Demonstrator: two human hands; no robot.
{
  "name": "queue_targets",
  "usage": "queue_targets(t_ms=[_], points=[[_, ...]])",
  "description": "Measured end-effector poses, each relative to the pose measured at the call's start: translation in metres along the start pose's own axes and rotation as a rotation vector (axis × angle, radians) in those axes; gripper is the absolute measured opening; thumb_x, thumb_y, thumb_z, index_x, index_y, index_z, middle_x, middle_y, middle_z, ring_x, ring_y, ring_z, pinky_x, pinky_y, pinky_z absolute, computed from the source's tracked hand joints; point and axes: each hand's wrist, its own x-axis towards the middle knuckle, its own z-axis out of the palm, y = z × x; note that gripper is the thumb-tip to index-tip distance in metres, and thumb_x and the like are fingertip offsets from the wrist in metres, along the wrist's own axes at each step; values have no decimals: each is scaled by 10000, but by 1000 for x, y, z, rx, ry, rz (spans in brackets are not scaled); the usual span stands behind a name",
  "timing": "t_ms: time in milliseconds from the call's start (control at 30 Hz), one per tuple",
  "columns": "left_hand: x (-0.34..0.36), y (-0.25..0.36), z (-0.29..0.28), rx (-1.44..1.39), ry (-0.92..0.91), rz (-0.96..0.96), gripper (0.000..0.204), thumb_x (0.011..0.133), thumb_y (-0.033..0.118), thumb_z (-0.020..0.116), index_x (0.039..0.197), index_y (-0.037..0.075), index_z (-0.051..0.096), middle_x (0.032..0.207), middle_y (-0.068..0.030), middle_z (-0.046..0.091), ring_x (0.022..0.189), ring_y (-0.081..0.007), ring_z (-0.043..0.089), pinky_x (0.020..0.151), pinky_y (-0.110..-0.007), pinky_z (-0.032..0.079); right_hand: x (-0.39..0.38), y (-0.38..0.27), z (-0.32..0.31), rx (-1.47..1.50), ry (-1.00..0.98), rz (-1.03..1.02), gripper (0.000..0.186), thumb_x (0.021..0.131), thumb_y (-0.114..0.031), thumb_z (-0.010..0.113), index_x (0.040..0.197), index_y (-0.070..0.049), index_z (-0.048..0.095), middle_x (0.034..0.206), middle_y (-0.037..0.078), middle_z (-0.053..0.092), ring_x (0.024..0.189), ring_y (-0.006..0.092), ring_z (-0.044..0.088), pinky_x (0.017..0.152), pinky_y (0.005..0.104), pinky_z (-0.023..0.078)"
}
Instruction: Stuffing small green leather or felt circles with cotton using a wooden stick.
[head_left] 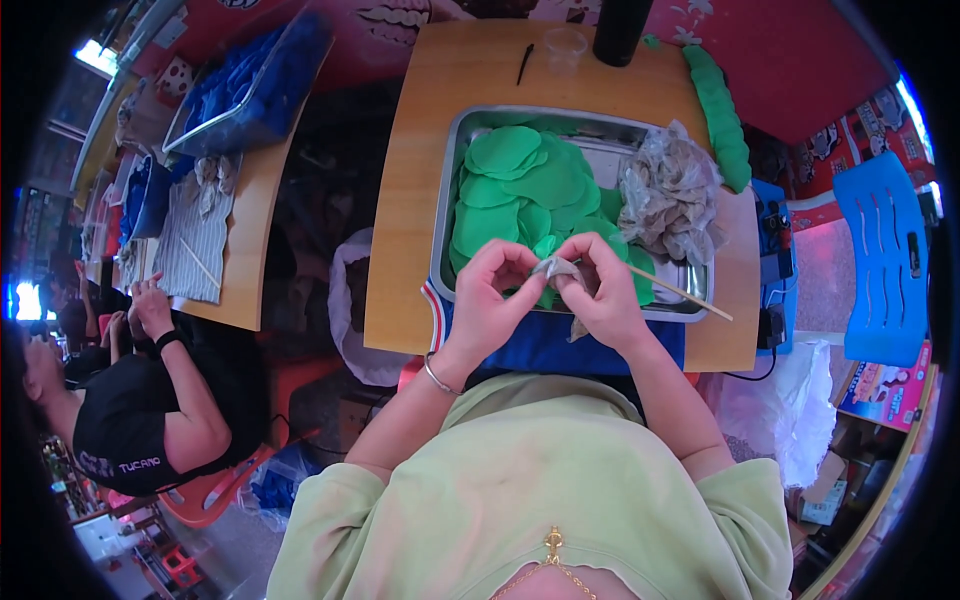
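My left hand [497, 300] and my right hand [608, 300] meet over the near edge of a metal tray [449, 180]. Between their fingertips they pinch a small greyish, cloth-like piece [560, 268]; a bit of green shows just behind it. Many thin, round green sheets [508, 150] overlap in the tray's left part. A crumpled grey-brown heap [672, 195], partly shiny like plastic film, fills its right part. A thin wooden stick [690, 297] slants from beside my right hand across the tray's near right rim; whether that hand touches it cannot be seen.
A long green stack [718, 120] lies right of the tray. Behind stand a dark cylinder [620, 30], a clear cup [566, 50] and a slim black object [525, 63]. A co-worker [150, 410] sits left at another table. A blue chair [880, 260] is at right.
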Motion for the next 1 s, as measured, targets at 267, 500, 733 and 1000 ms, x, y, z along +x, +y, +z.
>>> queue_targets(t_ms=[267,500,733,1000], points=[[4,3,-1,76,34,70,110,782,-1,686,855,-16,605,842,-35,557,739,-85,594,680,-212,500,0,3,-2,25,2,34,175,823,10,580,964,-45,492,799,-34,517,693,13,454,584,165,351],[-1,5,8,17,82,-71,92,798,18,687,845,-8,612,798,-13,562,702,-61,570,627,-189,458,1,7,8,-13,180,-52,156,820,11,584,930,-44,489,784,-45,493,677,17,437,576,170,341],[2,5,7,-81,128,-49,81,791,7,687,835,-4,620,794,-16,565,702,-62,564,638,-189,450,-1,-6,7,-81,87,-38,156,809,16,586,903,-43,476,762,-41,484,679,17,450,562,172,340],[5,2,2,89,101,112,88,772,-17,696,835,3,639,776,-12,581,692,-62,559,630,-192,451,3,-1,12,-86,198,-47,199,747,32,613,891,-33,491,702,22,531,566,80,505,495,236,384]])
